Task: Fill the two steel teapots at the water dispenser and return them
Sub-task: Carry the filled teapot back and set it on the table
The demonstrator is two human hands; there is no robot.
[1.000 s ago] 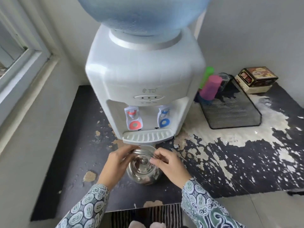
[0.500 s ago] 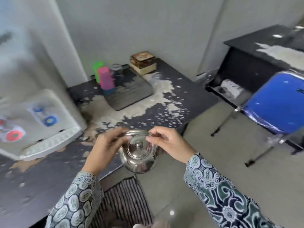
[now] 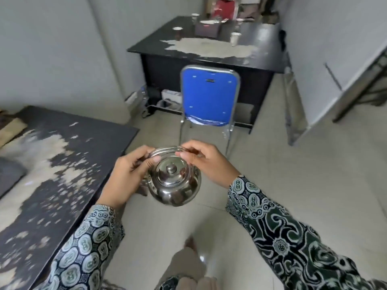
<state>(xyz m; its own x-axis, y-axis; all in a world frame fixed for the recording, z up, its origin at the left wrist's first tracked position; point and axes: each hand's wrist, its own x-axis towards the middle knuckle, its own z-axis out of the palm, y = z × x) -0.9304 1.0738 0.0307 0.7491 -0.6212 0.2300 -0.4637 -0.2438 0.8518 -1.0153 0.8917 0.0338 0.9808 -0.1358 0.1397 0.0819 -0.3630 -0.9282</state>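
A shiny steel teapot [image 3: 174, 183] with its lid on hangs in the air over the tiled floor, in the middle of the head view. My left hand [image 3: 127, 174] grips the left end of its wire handle and my right hand [image 3: 206, 164] pinches the right end. The pot stays upright. The water dispenser is out of view, and no other teapot shows.
A worn black table [image 3: 62, 164] with peeling paint runs along my left. Ahead stands a blue chair [image 3: 209, 97] with metal legs, in front of a black desk [image 3: 209, 47] carrying cups and boxes. A white panel [image 3: 335, 59] leans at the right.
I have turned right, away from the dispenser, which has left the view. The teapot came off the table by the dispenser and now hangs over the floor, still held by both hands.
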